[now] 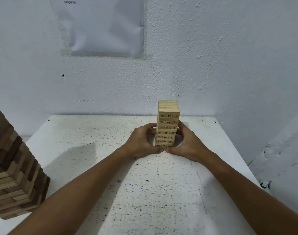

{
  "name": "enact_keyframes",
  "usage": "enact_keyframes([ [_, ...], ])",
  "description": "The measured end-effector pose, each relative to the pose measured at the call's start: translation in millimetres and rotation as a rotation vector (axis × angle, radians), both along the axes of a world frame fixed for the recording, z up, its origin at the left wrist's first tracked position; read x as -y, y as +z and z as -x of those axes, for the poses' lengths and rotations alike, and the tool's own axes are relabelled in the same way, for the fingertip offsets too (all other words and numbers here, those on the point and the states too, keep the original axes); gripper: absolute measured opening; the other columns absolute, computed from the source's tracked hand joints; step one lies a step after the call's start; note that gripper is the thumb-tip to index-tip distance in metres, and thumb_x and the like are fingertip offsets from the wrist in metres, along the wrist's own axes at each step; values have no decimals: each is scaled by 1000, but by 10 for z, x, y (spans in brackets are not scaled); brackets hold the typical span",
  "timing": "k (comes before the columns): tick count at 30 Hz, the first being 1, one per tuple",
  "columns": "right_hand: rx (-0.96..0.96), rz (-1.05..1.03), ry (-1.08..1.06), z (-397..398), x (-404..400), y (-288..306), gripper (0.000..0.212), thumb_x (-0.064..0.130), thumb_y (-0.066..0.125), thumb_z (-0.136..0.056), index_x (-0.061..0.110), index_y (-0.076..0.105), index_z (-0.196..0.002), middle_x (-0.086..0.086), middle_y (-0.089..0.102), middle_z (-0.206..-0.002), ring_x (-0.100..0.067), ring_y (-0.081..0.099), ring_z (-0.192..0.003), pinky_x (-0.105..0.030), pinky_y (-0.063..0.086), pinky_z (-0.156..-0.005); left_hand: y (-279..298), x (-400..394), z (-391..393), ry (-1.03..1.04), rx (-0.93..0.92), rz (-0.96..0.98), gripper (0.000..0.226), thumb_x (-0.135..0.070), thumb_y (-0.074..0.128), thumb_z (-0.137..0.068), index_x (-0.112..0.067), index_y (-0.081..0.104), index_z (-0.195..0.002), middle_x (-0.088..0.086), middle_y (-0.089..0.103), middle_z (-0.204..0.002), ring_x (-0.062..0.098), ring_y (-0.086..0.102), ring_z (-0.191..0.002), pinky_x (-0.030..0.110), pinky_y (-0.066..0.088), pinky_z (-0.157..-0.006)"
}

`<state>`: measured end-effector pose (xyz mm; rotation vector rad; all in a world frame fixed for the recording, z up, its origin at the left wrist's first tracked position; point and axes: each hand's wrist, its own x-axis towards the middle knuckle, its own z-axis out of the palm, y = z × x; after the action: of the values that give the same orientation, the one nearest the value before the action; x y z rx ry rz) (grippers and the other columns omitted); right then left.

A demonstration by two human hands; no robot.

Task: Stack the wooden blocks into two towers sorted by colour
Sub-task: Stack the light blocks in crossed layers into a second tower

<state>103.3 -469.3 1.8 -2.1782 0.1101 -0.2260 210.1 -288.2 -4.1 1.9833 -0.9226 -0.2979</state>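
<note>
A tower of pale wooden blocks (pixel 168 116) with black numbers on their ends stands upright near the far edge of the table, right of centre. My left hand (pixel 142 143) presses against the tower's lower left side. On the lower right side my right hand (pixel 187 143) does the same. Both thumbs meet at the tower's base, hiding its bottom layer. A second, larger tower of mixed dark brown and light blocks (pixel 14 170) stands at the table's left edge, partly cut off by the frame, its layers twisted and uneven.
The white speckled table (pixel 111 167) runs up to a white textured wall (pixel 229 65). A sheet of paper (pixel 100 28) hangs on the wall above. The table's right edge drops off beside my right forearm.
</note>
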Motion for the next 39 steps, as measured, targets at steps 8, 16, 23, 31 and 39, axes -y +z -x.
enact_keyframes([
  [8,-9,-17,-1,-99,55,-3,103,31,87,-61,33,31,-148,4,65,-121,-8,62,-113,-40,54,-96,15,67,-95,-5,1,-15,86,-20,93,-60,-18,52,-136,-7,68,-118,5,61,-111,27,50,-98],
  [16,-19,-40,-7,-130,70,-3,106,39,85,-57,34,30,-148,6,65,-119,-7,62,-112,-40,55,-95,21,110,-141,2,1,-37,86,-19,93,-61,-17,51,-136,-4,68,-119,8,62,-113,32,51,-100],
  [23,-26,-46,-7,-137,74,-4,107,36,85,-58,33,29,-149,4,66,-118,-9,63,-111,-41,55,-96,23,105,-133,-2,6,-23,82,-18,92,-61,-19,54,-133,-6,69,-116,6,62,-110,30,51,-99],
  [31,-33,4,-43,-63,33,15,110,20,87,-68,31,19,-154,3,63,-125,-6,58,-116,-30,50,-100,19,35,-77,42,12,-79,100,-32,93,-58,-15,45,-144,-4,64,-129,9,58,-120,37,49,-104],
  [39,23,37,-215,348,-124,-12,97,17,86,-71,25,27,-148,3,55,-128,-12,53,-118,-30,44,-101,16,-263,236,168,22,-132,103,-32,90,-65,-16,35,-150,-2,53,-142,14,48,-131,23,35,-102],
])
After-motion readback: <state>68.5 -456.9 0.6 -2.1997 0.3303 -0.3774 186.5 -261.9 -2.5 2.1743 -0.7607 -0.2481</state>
